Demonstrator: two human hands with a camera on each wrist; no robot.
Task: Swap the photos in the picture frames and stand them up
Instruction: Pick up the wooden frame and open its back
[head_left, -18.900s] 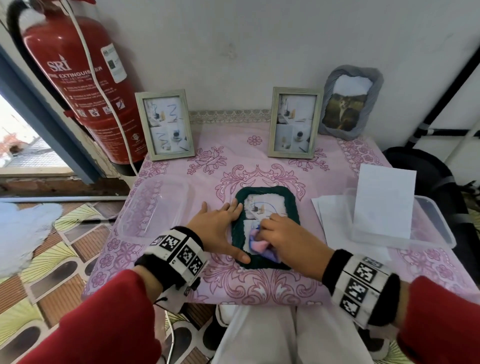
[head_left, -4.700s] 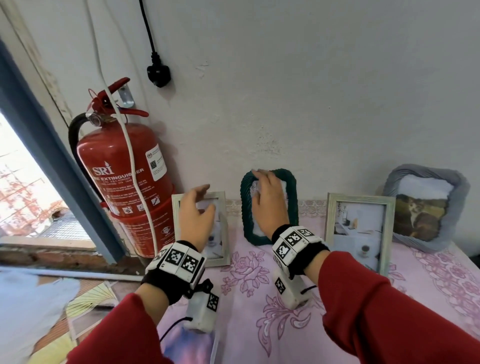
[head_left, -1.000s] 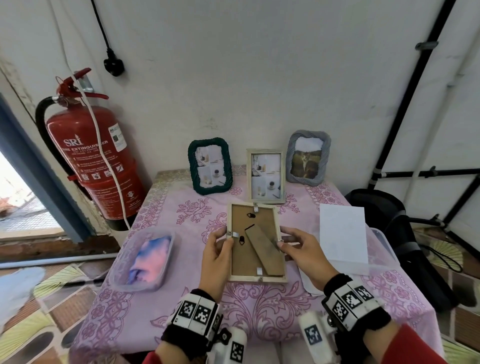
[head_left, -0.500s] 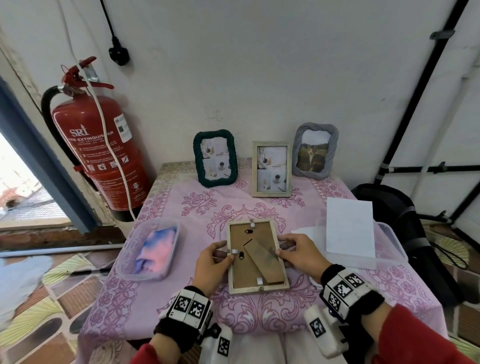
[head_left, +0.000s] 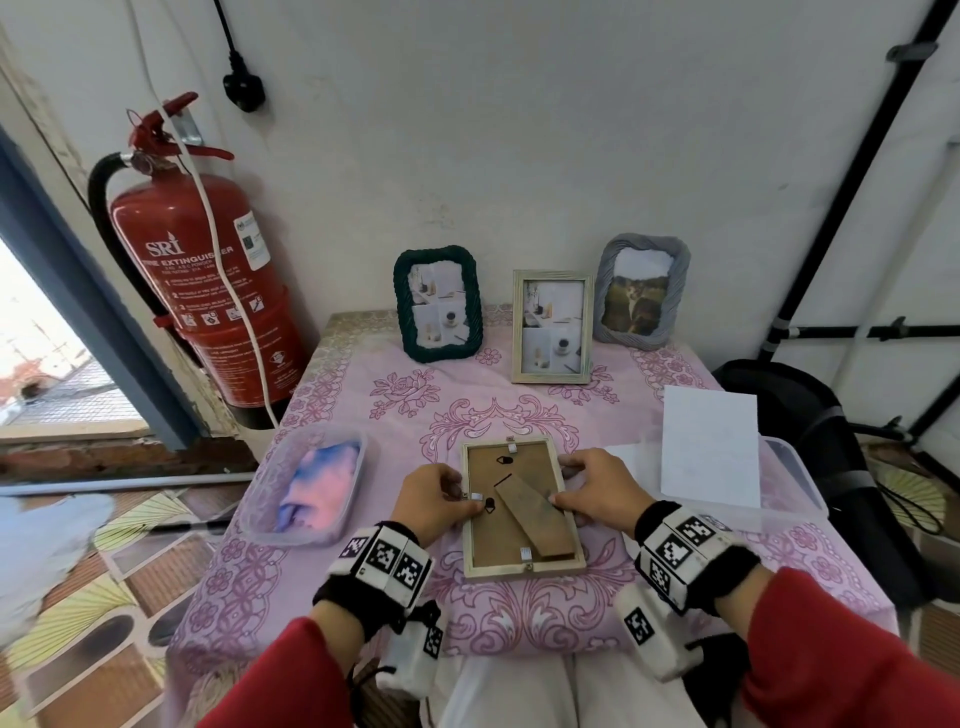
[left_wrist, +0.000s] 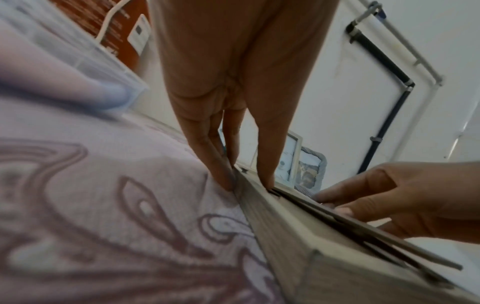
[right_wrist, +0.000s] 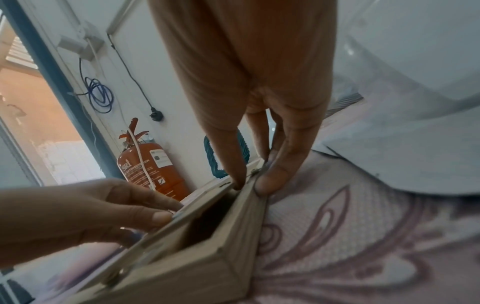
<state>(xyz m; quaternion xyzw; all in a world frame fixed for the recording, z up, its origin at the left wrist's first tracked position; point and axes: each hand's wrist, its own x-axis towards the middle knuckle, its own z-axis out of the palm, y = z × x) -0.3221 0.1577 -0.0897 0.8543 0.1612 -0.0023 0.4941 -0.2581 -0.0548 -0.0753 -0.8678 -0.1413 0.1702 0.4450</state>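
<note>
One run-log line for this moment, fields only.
stage: opening frame back | wooden frame: face down on table | left hand: pinching left side clip | right hand: gripping right edge | standing at wall: three frames

Small table with pink floral cloth (head_left: 395, 405), face-down wooden frame (head_left: 519, 512) near front edge, green frame (head_left: 438, 304), pale wooden frame (head_left: 552, 326) and grey frame (head_left: 641, 291) standing at back, clear tray (head_left: 304, 480) left, clear tub (head_left: 795, 483) right, white sheets (head_left: 621, 452) beside it

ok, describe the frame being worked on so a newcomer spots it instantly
On the pink floral tablecloth, look at the near edge, between the left hand and right hand. The pale wooden frame lies face down there, brown backing and stand showing, while the other three frames stand upright by the wall.
</note>
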